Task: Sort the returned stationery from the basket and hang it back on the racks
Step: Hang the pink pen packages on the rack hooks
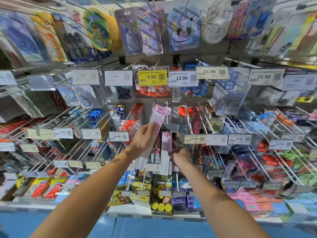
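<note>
The left hand [144, 140] grips a long pink blister pack [157, 120] around its middle, its top end raised toward a metal peg [167, 111] on the rack. The right hand [180, 157] is curled beside matching packs [166, 152] hanging lower down; whether it pinches one cannot be told. The pack looks light, thin and bendy with slick plastic, so a hold nearer the hang hole would likely steer it best.

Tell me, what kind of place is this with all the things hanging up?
Most likely a shop's stationery aisle: packaged items hang on metal pegs, price tags like the yellow 9.99 tag front them, and the left hand holds a pink blister pack up to one.
</note>
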`<state>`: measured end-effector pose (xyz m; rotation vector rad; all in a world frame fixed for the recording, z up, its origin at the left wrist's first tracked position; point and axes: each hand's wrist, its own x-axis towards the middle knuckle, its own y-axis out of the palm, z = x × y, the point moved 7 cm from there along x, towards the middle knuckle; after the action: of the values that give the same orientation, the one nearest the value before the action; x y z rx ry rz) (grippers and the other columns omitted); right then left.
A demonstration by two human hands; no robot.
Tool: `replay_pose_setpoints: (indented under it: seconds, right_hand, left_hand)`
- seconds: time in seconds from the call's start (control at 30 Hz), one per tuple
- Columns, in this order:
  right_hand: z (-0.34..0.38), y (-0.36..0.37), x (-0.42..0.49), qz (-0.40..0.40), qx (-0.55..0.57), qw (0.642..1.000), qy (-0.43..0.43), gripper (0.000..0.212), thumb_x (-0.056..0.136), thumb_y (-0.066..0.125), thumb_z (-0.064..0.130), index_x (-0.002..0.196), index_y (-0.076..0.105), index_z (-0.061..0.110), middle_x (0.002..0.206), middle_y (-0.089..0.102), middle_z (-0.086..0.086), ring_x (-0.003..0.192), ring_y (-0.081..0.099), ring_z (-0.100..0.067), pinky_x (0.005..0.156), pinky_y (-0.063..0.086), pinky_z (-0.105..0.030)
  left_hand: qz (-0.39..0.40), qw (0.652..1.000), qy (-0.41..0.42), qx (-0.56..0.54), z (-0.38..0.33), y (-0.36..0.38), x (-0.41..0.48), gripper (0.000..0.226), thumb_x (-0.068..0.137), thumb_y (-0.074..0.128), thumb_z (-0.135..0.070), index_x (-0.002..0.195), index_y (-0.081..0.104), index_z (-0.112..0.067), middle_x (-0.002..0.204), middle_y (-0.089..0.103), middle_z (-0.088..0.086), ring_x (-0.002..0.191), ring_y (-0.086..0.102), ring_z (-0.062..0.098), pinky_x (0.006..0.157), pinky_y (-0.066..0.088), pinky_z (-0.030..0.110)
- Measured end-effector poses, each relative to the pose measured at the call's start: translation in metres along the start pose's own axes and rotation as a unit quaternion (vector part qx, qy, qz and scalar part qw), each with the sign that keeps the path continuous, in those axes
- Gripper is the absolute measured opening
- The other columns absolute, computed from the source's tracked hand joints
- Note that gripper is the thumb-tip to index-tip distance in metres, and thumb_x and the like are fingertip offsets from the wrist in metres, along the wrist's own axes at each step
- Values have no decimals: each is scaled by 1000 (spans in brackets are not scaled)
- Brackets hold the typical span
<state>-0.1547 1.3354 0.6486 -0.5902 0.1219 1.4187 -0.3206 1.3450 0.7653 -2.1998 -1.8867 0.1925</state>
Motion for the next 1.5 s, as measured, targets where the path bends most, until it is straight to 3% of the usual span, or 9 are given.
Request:
replay_pose_setpoints:
  seconds: [0.1,0.33,0.43,0.6,0.8,1.07,1.27,1.37,1.5]
  right_hand:
    - [24,14,-20,92,70,992,-58,17,95,60,3,107,61,15,104,69,-8,101,67,-23,79,55,-32]
    - [78,21,-49,125,281,943,-129,15,99,59,14,93,72,20,84,72,-8,74,67,-19,62,52,-27]
    - [82,22,-49,106,290,942,-130,15,99,64,16,91,75,24,84,75,-6,76,67,-23,68,56,-35]
    - [81,22,-49,78,269,948,-150,19,101,61,13,89,72,21,85,71,-6,76,66,-19,64,57,-32]
    - [73,18,-45,70,235,953,-180,16,101,61,19,96,75,22,91,73,-7,86,65,-21,75,53,-36]
    - [72,18,-39,66,212,955,-198,15,97,61,25,95,76,24,104,69,-24,86,61,-22,79,50,-42]
    - [55,11,-41,95,93,969,-210,13,104,57,15,103,68,9,88,69,0,68,60,0,55,44,-11]
    - [14,10,-36,143,-53,974,-168,7,103,58,25,97,62,24,85,67,5,66,55,-6,51,42,-11]
    - [-35,11,-19,157,-207,957,-128,20,105,53,22,86,53,23,78,60,0,61,53,-11,52,45,-22]
  left_hand:
    - [-8,1000,1,23,1,-1,-1,39,110,35,-44,118,64,-20,113,68,-6,104,62,3,89,49,18]
    - [-20,998,23,56,-1,-2,-2,43,108,43,-45,102,64,-9,80,67,11,70,63,11,61,53,33]
    - [5,999,23,45,4,1,0,47,104,44,-54,101,62,-11,84,64,29,68,62,28,61,54,47]
    - [14,999,4,41,3,2,-3,38,103,43,-53,101,60,-19,88,67,14,76,65,25,68,56,46]
    - [23,998,19,53,3,6,-3,31,111,42,-37,110,58,-11,96,66,5,75,65,-3,68,51,16]
    - [18,998,28,52,0,9,-4,28,112,40,-28,108,55,-5,90,64,0,70,62,-9,66,48,10]
    - [32,995,42,90,-1,1,2,30,113,34,-36,100,51,-15,93,58,-7,78,54,-3,80,43,25]
    - [25,995,23,93,7,-8,10,31,112,36,-27,103,60,-10,73,59,5,62,58,16,61,49,30]
    - [-1,995,12,100,12,-12,16,30,111,40,-23,104,67,-11,64,55,-1,57,51,16,52,42,27]
